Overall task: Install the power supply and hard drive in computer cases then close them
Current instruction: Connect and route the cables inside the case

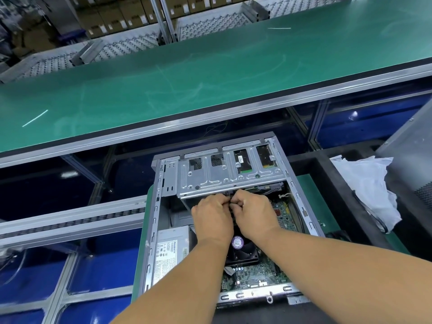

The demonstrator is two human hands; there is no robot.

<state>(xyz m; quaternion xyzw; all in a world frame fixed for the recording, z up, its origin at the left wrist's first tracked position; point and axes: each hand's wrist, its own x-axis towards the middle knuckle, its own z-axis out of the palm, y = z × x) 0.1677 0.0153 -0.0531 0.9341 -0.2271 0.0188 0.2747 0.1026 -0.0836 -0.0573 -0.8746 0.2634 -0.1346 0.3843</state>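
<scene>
The computer case [154, 220] lies open on its side in front of me, its long axis running away from my body toward the green conveyor belt [210, 73]. At the far end of the case sits the metal drive cage [210, 176], and through its two right cut-outs I see the underside of a drive, which I judge to be the hard drive [243, 161], already sitting in the cage. The power supply [173, 251] is in the near left corner of the case, with its label facing up. The motherboard [257, 274] fills the right side, and the black cooler fan [243, 253] lies between my forearms.

My left hand [210, 216] and my right hand [252, 213] meet just below the near edge of the drive cage, knuckles almost touching. The fingers of both are curled and pinch something small and dark between them, I think a cable connector [230, 202]. The cage edge is directly ahead of my fingertips, so the coming move seems to go forward and a little right, where a flat connector strip [268, 187] shows under the cage. My right hand is nearer to it.

My hands cover the thing they hold almost fully, so I cannot tell its shape or where its wires go. The socket is not visible to me. The near end of the case is partly cut off by my arms.
</scene>
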